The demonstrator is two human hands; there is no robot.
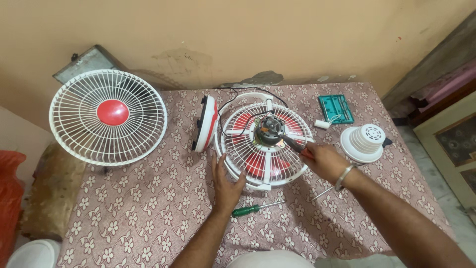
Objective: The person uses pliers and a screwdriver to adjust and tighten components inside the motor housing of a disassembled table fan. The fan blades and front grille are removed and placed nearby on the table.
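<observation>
Beside fan cage [265, 149] — green screwdriver [246, 210]

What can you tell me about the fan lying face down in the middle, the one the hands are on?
The fan lies flat on the flowered cloth, rear side up. Its white rear grille looks like plastic, with red blades showing through. The grey metal motor sits bare at the centre, black wires trailing from it. The left hand presses its near rim; the right hand holds a tool to the motor.
</observation>
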